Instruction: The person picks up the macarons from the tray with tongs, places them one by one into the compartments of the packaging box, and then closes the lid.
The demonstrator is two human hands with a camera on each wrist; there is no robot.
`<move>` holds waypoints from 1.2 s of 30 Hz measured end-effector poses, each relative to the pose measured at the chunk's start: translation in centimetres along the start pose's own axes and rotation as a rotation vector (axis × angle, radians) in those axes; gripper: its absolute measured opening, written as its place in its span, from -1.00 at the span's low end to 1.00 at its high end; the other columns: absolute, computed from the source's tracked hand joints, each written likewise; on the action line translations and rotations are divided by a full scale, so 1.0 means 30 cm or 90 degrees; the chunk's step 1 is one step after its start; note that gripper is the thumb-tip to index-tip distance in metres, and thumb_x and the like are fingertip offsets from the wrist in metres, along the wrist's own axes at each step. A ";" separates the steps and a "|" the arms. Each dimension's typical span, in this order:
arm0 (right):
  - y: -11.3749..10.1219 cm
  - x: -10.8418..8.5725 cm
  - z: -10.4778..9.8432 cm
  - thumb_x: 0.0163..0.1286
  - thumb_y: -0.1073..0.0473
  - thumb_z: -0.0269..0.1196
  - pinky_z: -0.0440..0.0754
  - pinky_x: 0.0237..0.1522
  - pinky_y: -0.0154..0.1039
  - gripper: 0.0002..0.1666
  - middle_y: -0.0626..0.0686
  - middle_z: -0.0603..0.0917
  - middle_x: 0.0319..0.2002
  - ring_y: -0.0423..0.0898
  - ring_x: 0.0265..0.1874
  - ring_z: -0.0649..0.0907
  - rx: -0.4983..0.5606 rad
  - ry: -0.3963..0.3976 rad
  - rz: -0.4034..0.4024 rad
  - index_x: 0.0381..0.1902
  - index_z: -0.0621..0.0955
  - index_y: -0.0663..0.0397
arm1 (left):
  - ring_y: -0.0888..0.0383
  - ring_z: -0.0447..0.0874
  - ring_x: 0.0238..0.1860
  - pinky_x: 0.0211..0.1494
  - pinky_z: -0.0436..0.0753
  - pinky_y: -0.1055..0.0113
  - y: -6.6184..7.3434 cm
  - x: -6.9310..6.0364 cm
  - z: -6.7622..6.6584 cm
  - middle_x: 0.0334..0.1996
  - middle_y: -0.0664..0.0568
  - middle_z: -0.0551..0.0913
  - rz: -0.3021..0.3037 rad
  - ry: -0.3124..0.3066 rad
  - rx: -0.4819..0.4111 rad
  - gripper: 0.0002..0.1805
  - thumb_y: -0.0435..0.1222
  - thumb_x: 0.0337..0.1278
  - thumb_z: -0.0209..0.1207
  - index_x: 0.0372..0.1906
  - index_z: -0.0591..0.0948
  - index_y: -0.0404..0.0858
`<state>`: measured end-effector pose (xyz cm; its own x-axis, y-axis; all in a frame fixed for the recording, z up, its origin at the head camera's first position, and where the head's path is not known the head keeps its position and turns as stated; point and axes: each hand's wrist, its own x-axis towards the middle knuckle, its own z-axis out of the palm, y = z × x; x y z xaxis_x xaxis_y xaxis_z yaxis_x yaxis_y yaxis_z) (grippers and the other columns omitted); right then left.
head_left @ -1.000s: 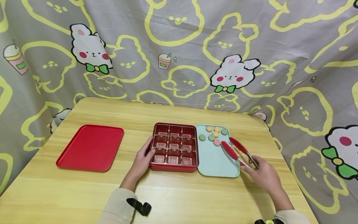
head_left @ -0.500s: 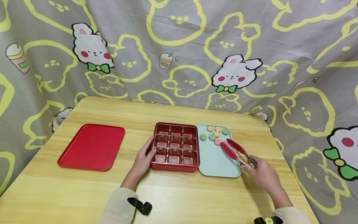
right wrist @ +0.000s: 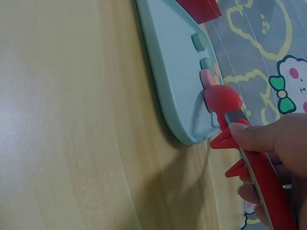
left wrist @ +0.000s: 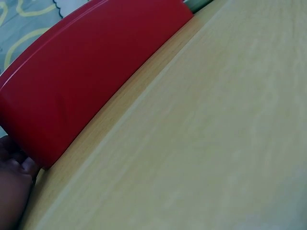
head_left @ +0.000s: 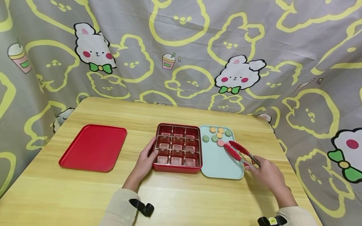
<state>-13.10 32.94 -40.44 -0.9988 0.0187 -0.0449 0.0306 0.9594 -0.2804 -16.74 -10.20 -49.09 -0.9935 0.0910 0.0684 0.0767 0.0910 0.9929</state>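
The left hand (head_left: 142,163) grips the left side of a red box (head_left: 176,169) with nine compartments, thumb at its rim; in the left wrist view its fingers (left wrist: 19,165) touch the box wall (left wrist: 91,72). Held in the right hand (head_left: 268,175) are red-tipped tongs (head_left: 233,153), their tips low over the right part of a pale blue tray (head_left: 220,163). Beside one pink round piece (head_left: 220,143), another partly shows at the tips; whether they pinch it, I cannot tell. The right wrist view shows the hand (right wrist: 283,143) round the tongs (right wrist: 224,99).
Several green round pieces (head_left: 205,138) and orange ones (head_left: 212,130) lie on the tray's far part. The tray stands against the box's right side. A flat red lid or tray (head_left: 93,149) lies at the left of the wooden table (head_left: 169,201). A patterned curtain (head_left: 192,103) hangs behind.
The tong tips have moved closer together, and the second pink piece at them has come partly into view. The left hand keeps its place on the box.
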 end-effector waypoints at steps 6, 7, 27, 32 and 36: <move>0.000 -0.001 -0.006 0.16 -0.16 0.32 0.30 -0.60 -0.25 -0.45 0.10 0.66 -0.36 -0.01 -0.49 0.52 0.003 0.000 0.002 -0.04 0.59 0.10 | 0.01 -0.07 0.48 0.51 -0.04 0.03 -0.006 0.004 0.000 0.47 -0.01 0.07 0.012 0.002 -0.009 -0.38 -0.35 0.37 -0.07 0.48 0.10 -0.05; 0.000 -0.003 -0.008 0.16 -0.18 0.31 0.32 -0.60 -0.24 -0.40 0.12 0.67 -0.33 0.00 -0.48 0.53 0.004 0.001 0.001 0.00 0.58 0.12 | 0.01 -0.07 0.48 0.51 -0.05 0.03 -0.007 0.004 0.000 0.47 -0.02 0.07 0.014 0.002 -0.012 -0.38 -0.36 0.37 -0.07 0.47 0.10 -0.07; -0.186 -0.094 -0.049 0.07 -0.15 0.39 0.34 -0.55 -0.25 -0.21 0.27 0.67 -0.10 -0.04 -0.48 0.51 0.037 0.041 -0.064 0.17 0.52 0.17 | -0.02 -0.09 0.49 0.51 -0.06 0.03 0.013 -0.002 0.000 0.47 -0.05 0.05 0.001 -0.003 -0.014 -0.37 -0.38 0.37 -0.07 0.48 0.08 -0.12; -0.249 -0.120 -0.037 0.03 -0.08 0.43 0.40 -0.53 -0.23 -0.27 0.23 0.67 -0.07 0.00 -0.36 0.60 0.043 0.061 -0.101 0.16 0.56 0.08 | 0.00 -0.07 0.48 0.51 -0.04 0.03 -0.006 0.001 0.001 0.47 -0.03 0.07 0.014 0.005 -0.012 -0.37 -0.35 0.36 -0.06 0.48 0.10 -0.08; -0.289 -0.143 -0.025 -0.01 -0.05 0.46 0.52 -0.48 -0.13 -0.29 0.19 0.68 -0.06 0.04 -0.23 0.66 0.039 0.067 -0.135 0.12 0.59 0.05 | 0.02 -0.05 0.48 0.49 0.02 0.02 -0.002 0.001 0.003 0.47 0.01 0.08 0.001 0.004 0.001 -0.37 -0.32 0.37 -0.07 0.48 0.09 -0.02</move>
<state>-9.12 24.76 -37.09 -0.9814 -0.1497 0.1205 -0.1819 0.9260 -0.3307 -16.76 -10.11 -49.16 -0.9940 0.0841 0.0699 0.0777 0.0930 0.9926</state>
